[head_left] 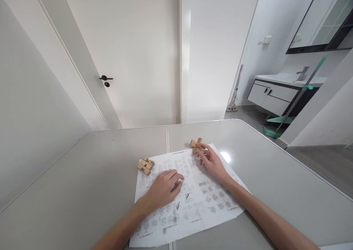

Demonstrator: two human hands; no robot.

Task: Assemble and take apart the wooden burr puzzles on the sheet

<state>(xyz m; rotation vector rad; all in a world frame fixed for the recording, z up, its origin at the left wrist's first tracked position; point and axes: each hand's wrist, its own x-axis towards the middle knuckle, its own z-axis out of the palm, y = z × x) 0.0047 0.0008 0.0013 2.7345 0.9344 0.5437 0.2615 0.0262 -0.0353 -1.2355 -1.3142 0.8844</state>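
The wooden cross [196, 144] lies at the far edge of the paper [209, 206], just right of its middle. The right hand [213, 165] has its grip closed lightly on the arm of the cross nearest the paper. It looks light, hard and stiff, but it is built of notched sticks that may slide apart, so a pinch across the crossing would likely hold best. A second wooden puzzle [145, 165] sits at the paper's far left corner, untouched. The left hand [165, 187] rests palm down on the paper's middle, grip open, holding nothing. The paper lies flat on the grey table [82, 176]
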